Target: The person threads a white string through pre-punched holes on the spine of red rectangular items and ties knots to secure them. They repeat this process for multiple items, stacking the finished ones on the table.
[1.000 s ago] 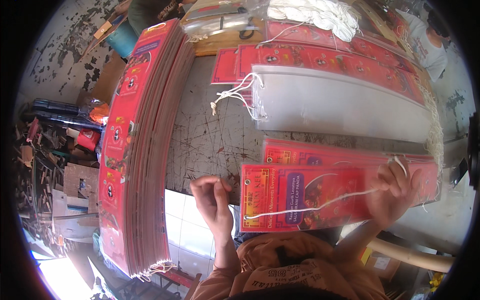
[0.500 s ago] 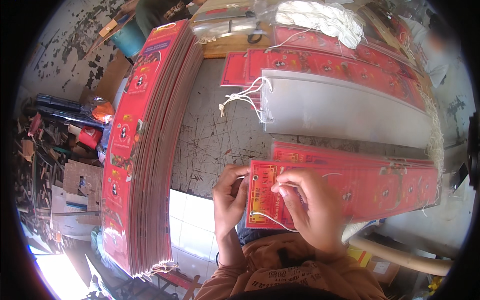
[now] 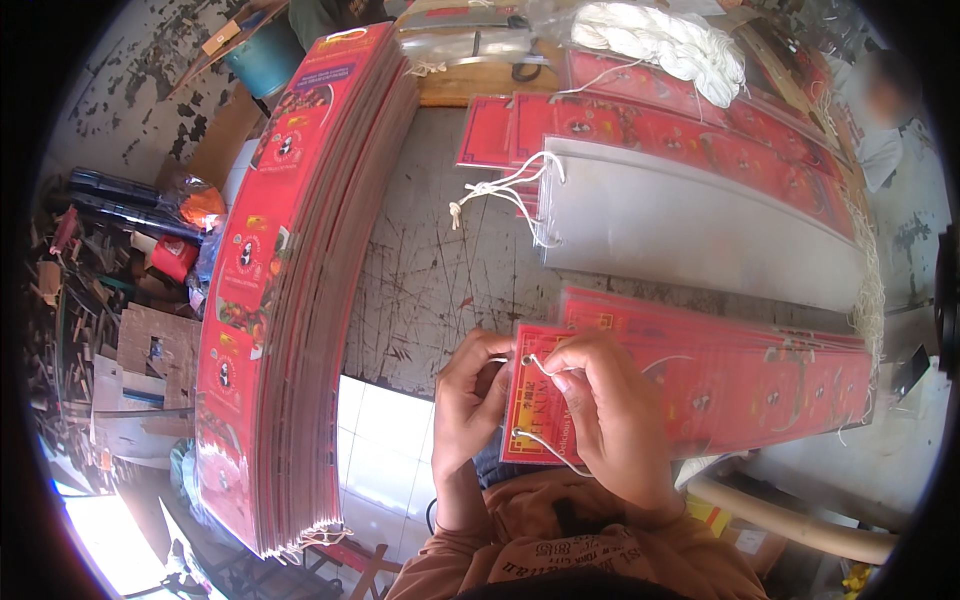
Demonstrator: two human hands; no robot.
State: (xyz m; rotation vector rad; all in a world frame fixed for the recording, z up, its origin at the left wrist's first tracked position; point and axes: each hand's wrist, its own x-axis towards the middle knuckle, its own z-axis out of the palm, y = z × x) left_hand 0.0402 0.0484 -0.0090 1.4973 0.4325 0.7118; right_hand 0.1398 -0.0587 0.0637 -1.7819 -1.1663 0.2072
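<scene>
A red laminated banner strip (image 3: 545,400) lies across in front of me, its left end raised above the table edge. My left hand (image 3: 468,405) is closed on that end, thumb in front and fingers partly hidden behind. Between thumb and forefinger, my right hand (image 3: 612,425) pinches a thin white cord (image 3: 545,437) at the upper metal eyelet (image 3: 527,361). The same cord seems to run through the lower corner hole and loop under my right hand. A bit of white shows by my left fingertips. More red strips (image 3: 740,370) lie beneath and behind it.
A tall stack of red strips (image 3: 290,250) stands on the left. Beyond my hands are a silver-grey strip pile (image 3: 690,215) with knotted cords, more red strips (image 3: 640,125) and a white cord skein (image 3: 660,45). Another person (image 3: 885,110) is at the far right.
My right hand has brought the cord's end left to the upper eyelet. A bit of white now shows by my left fingertips. The whole view has shifted slightly.
</scene>
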